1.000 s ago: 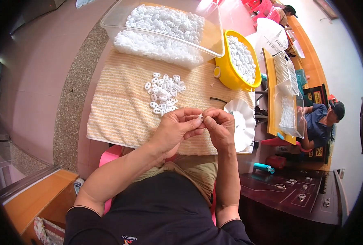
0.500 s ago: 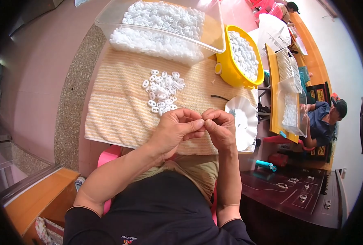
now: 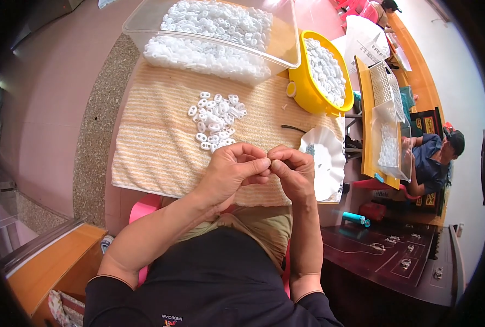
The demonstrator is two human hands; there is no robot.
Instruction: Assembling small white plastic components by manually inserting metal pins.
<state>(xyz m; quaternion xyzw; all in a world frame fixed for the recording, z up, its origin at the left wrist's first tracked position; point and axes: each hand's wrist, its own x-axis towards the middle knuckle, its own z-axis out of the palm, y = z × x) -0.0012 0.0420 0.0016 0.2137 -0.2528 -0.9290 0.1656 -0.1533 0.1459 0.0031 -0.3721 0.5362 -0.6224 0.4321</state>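
Thumb-to-forefinger pinches of the left hand (image 3: pixel 232 170) and right hand (image 3: pixel 294 173) meet above the beige-striped terry towel (image 3: pixel 155 128), contents hidden. Pink floor (image 3: pixel 46 120) lies left of the towel, one co-worker (image 3: pixel 431 166) right. The towel bears one heap of white two-holed oval plastic pieces (image 3: pixel 214 127), too overlapped to count; along its far side, one clear rectangular bin (image 3: pixel 282 61) and one yellow oval tub (image 3: pixel 306 98); near right, one white wavy-rimmed dish (image 3: pixel 328 184).

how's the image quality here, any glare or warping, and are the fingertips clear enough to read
Head view: fisheye blackens the corners and bends the orange table at right; head view: the white pieces in the clear bin look partly washed out; head view: where the left hand and right hand meet, detail is too small to make out.
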